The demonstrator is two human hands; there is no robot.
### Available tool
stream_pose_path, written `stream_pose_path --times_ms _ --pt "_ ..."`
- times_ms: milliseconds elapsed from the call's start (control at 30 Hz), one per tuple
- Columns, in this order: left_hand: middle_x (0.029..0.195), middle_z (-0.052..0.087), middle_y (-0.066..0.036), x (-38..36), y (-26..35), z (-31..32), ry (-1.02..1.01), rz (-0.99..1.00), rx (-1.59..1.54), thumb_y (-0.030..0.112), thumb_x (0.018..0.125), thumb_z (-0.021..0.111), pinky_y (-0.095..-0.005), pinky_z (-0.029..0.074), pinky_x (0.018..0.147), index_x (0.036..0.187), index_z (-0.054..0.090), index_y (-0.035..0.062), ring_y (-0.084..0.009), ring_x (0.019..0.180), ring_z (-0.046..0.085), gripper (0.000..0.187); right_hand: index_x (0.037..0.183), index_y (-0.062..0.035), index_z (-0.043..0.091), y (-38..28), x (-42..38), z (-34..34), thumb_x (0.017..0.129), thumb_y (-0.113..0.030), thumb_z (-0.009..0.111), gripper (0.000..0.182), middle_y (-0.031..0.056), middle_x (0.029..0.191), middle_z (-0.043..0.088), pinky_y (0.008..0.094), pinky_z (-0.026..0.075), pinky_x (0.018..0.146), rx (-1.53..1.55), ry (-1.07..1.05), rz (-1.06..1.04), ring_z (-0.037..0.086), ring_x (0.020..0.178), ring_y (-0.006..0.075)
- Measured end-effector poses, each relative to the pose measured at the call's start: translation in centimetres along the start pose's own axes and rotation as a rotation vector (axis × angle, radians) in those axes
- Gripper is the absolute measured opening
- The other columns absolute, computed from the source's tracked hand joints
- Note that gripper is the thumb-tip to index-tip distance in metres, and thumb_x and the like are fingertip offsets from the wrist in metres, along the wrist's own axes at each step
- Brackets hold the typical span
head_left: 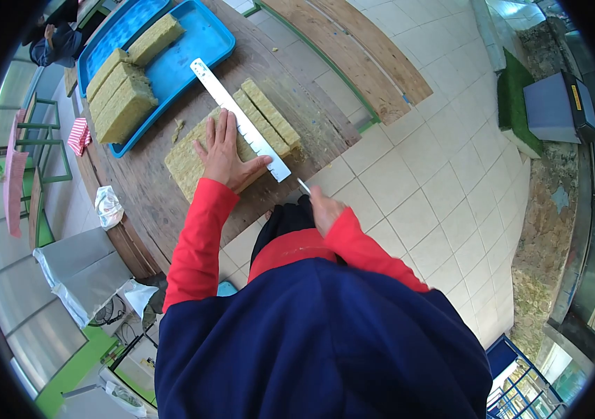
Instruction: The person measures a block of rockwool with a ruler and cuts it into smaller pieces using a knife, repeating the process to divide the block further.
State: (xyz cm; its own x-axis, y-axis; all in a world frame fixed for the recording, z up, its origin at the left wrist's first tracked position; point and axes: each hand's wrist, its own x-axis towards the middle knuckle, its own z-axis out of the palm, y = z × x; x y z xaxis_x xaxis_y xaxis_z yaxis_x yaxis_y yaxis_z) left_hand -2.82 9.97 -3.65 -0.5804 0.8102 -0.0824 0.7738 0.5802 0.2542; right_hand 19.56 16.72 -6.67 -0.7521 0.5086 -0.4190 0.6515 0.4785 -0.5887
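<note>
My left hand (225,152) lies flat with fingers spread on a yellowish rockwool slab (184,165). Its thumb and fingertips touch a white notched ruler (204,72), which lies slantwise across the slab. Beyond the ruler, the slab shows cut strips (269,112) with narrow gaps between them. Close to my body, at the table's near edge, my right hand (325,211) is closed around a knife (303,186). Only a short pale piece of the knife shows, apart from the slab; its handle is hidden in my fingers.
A blue tray (206,35) on the wooden table (325,133) holds several rockwool blocks (124,105). A wooden bench (353,42) stands beyond the table. At left are a crumpled white bag (109,207) and a red-striped cloth (79,136). Another person (56,47) is at upper left.
</note>
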Motion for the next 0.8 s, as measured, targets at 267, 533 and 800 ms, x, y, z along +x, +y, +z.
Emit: stream_pose_path --times_ms 267,533,800 --pt "0.146 0.016 -0.010 0.0 0.1 -0.1 -0.010 0.007 -0.006 0.070 0.054 0.064 -0.0660 0.008 0.098 0.140 0.016 0.0068 -0.0325 0.136 0.007 0.117 0.096 -0.0053 0.037 -1.2 1.3 -0.1 0.089 -0.018 0.031 0.016 0.0273 0.079 0.056 0.0529 0.040 0.065 -0.006 0.000 0.031 0.054 0.079 0.0470" --pt "0.146 0.016 -0.011 0.0 -0.1 -0.1 -0.004 -0.010 -0.004 0.070 0.055 0.064 -0.0657 0.008 0.098 0.140 0.015 0.0076 -0.0328 0.136 0.006 0.117 0.098 -0.0032 0.037 -0.1 -1.1 -1.0 0.087 -0.014 0.033 0.016 0.0278 0.079 0.056 0.0527 0.041 0.063 -0.032 -0.055 0.003 0.054 0.075 0.0480" --pt "0.146 0.015 -0.011 -0.1 0.1 -0.1 -0.004 0.002 -0.015 0.069 0.056 0.064 -0.0652 0.006 0.098 0.140 0.016 0.0078 -0.0336 0.135 0.007 0.115 0.099 -0.0038 0.037 -0.4 0.9 -0.1 0.088 -0.019 0.032 0.019 0.0292 0.079 0.056 0.0514 0.042 0.063 -0.026 -0.035 0.052 0.053 0.076 0.0493"
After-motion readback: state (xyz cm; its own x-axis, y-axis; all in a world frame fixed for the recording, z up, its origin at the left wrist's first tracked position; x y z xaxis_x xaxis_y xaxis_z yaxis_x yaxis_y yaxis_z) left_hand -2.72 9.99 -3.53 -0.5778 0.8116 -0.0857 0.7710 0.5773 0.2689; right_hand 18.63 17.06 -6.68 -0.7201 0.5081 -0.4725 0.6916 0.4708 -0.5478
